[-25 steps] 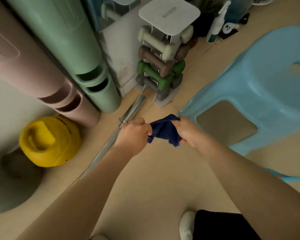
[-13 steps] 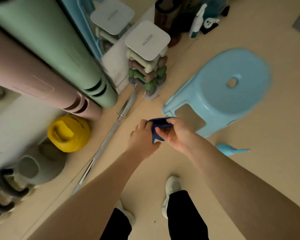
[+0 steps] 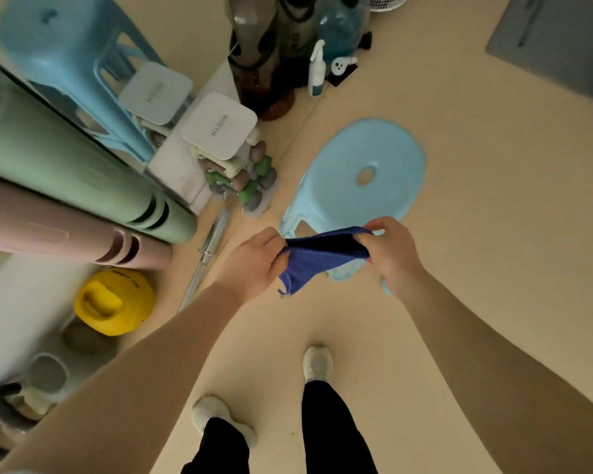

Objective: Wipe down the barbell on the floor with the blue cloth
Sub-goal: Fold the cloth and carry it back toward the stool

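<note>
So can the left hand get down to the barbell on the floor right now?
Probably yes. The barbell lies bare on the floor just beside the left hand, nothing between them, but that hand grips the blue cloth and the person stands upright.

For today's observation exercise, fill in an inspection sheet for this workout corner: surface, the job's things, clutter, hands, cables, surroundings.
Surface: beige floor, bare around the feet.
Job's things: blue cloth stretched between both hands above the floor; barbell lies on the floor by the wall, untouched.
Clutter: light blue stool upright; dumbbell rack; yellow kettlebell; white spray bottle.
Hands: left hand and right hand each grip one end of the cloth.
Cables: nothing seen.
Surroundings: green rolled mat and pink rolled mat lean at left; grey mat at top right.
</note>
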A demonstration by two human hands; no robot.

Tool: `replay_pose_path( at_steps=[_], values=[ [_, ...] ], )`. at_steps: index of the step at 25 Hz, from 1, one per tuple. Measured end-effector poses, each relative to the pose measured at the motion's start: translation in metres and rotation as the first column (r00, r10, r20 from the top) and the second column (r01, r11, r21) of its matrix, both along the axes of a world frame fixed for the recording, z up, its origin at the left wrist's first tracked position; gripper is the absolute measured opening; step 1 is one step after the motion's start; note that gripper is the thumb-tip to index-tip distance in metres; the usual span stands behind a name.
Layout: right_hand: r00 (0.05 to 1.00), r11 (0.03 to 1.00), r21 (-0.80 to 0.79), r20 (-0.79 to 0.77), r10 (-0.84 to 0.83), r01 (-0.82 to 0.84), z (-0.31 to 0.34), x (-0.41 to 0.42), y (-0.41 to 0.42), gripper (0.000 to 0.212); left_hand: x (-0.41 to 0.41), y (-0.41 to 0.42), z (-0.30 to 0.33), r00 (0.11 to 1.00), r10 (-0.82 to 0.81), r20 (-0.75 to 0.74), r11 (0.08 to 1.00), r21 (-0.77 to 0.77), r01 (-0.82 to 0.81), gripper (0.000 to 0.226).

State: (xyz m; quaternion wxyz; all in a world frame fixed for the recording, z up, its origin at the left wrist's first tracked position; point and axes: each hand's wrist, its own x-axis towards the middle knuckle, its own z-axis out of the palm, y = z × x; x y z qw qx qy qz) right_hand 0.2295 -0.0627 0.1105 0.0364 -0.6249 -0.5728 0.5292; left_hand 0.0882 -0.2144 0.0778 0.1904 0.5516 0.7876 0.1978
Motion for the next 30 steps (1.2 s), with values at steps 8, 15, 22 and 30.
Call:
replay_pose_path(
  at_steps=[8,15,22,30],
  values=[
    [0.900,0.912,-0.322,-0.269,-0.344,0.253,0.029,0.025,0.087,0.021,0.003,0.116,0.024,0.920,0.139,0.366,0.982,0.066,-0.175,0.017],
    [0.708,0.868,-0.208,-0.510,-0.489,0.450,0.057,-0.007,0.166,0.028,-0.039,0.237,0.062,0.851,0.205,0.484,0.956,0.087,-0.280,0.033],
    [0.864,0.835,-0.352,-0.123,-0.489,0.423,-0.008,0.003,0.156,0.021,-0.055,0.235,-0.014,0.953,-0.009,0.304,0.988,-0.145,0.055,0.013],
    [0.929,0.846,-0.384,0.169,-0.329,0.369,-0.124,0.009,0.131,0.029,-0.042,0.224,-0.116,0.960,-0.028,0.278,0.920,-0.369,0.134,0.021]
  ],
)
